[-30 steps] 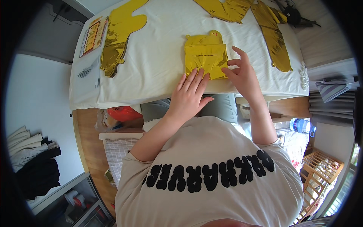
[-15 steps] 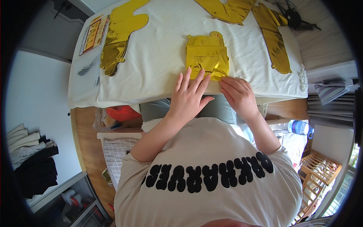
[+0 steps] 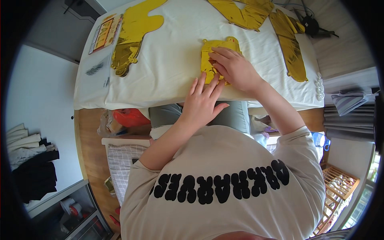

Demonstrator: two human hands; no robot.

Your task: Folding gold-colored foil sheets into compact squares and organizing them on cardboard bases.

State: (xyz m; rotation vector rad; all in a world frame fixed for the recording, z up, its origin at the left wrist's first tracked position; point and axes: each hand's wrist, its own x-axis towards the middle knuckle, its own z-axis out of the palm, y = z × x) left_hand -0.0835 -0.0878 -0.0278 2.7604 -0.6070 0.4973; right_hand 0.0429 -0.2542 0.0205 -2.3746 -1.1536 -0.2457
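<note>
A folded gold foil balloon [image 3: 219, 43] lies flat near the table's front edge. My left hand [image 3: 200, 100] rests with spread fingers, its fingertips on the near edge of the foil. Over the right side of the balloon lies my right hand [image 3: 237, 71], fingers stretched to the left across the foil and pressing on it. Both hands are open, with nothing gripped. The right hand hides much of the foil's middle and right part.
More flat gold foil balloons lie around: one at the left [image 3: 138, 32], one at the back [image 3: 246, 16], one at the right [image 3: 291, 48]. A printed card [image 3: 105, 35] and a clear plastic bag [image 3: 96, 72] sit at the left edge. A black object with cables [image 3: 312, 25] stands back right.
My right hand has moved from the balloon's near right corner up and left onto the foil, its fingers straightened. My left hand has stayed nearly in place.
</note>
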